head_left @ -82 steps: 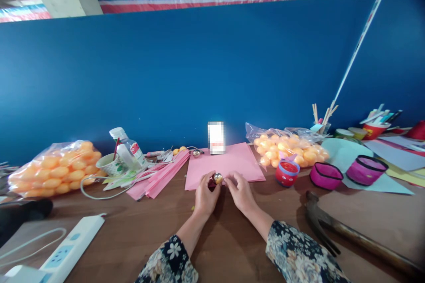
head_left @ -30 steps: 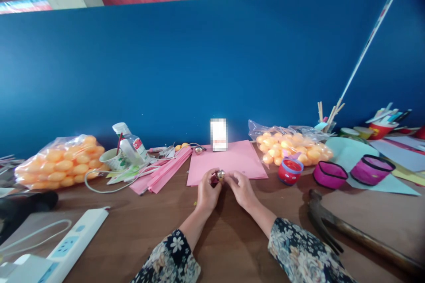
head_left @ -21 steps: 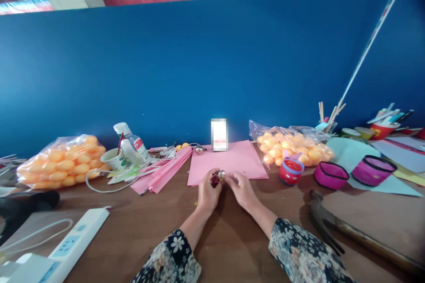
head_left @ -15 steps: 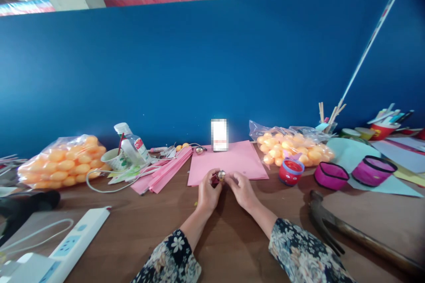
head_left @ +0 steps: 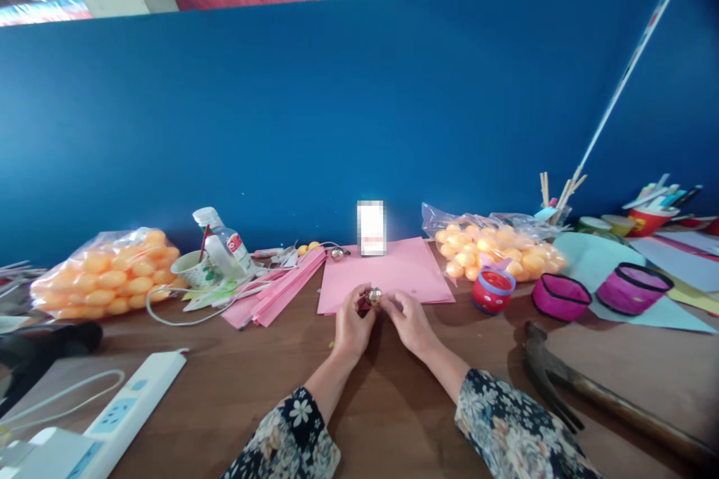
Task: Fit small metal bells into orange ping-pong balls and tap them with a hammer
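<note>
My left hand [head_left: 351, 329] pinches a small shiny gold bell [head_left: 374, 296] at the near edge of a pink paper sheet [head_left: 387, 273]. A dark red bit shows just under the bell. My right hand [head_left: 412, 323] is closed beside it, fingertips touching the bell from the right. Both wrists rest on the brown wooden table [head_left: 359, 397]. Another small metal bell [head_left: 335, 254] lies farther back by a stack of pink paper strips [head_left: 275, 292].
Bags of orange balls lie at the left [head_left: 101, 273] and right [head_left: 494, 243]. A red cup [head_left: 492, 290], two magenta bowls [head_left: 560, 297], a hammer [head_left: 595, 393], a power strip [head_left: 120, 412], a paper cup [head_left: 194, 269] and a bottle [head_left: 222, 243] surround me.
The view shifted slightly since the earliest frame. Both hands stay on the bell at the paper's edge, with only small finger movements.
</note>
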`<state>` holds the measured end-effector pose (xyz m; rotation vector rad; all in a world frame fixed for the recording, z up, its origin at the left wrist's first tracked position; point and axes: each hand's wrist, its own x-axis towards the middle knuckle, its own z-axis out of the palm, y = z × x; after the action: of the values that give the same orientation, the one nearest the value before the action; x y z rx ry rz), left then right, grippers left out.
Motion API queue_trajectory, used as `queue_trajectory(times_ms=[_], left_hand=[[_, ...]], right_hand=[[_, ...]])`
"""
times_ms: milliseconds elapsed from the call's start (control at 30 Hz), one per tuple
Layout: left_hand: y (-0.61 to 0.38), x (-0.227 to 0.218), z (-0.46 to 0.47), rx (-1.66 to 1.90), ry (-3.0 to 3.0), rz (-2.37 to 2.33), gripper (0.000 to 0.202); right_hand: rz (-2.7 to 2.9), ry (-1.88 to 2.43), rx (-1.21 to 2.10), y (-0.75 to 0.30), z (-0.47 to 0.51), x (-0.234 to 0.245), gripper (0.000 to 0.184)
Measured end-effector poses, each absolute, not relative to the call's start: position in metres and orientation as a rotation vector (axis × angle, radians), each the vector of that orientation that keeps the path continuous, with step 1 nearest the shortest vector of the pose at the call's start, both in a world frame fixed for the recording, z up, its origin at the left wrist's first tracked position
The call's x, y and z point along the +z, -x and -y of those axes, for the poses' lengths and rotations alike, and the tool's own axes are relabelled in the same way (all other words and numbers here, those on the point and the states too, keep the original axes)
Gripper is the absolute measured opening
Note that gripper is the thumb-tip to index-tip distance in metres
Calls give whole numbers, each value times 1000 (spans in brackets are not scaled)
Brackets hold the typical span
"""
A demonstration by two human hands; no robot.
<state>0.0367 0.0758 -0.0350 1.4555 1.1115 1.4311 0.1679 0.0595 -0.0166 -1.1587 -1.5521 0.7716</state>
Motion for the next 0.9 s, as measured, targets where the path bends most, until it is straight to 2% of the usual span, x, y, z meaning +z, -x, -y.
queue_trajectory(times_ms=[100,900], left_hand=[[-36,-36,-76,1457,-1460,-1147,48],[-35,-33,-75,1448,-1510,-1173,40]], right_hand=[[1564,1153,763,-168,-59,-15,20],[1611,1173,718,-169,-59,-18,17]])
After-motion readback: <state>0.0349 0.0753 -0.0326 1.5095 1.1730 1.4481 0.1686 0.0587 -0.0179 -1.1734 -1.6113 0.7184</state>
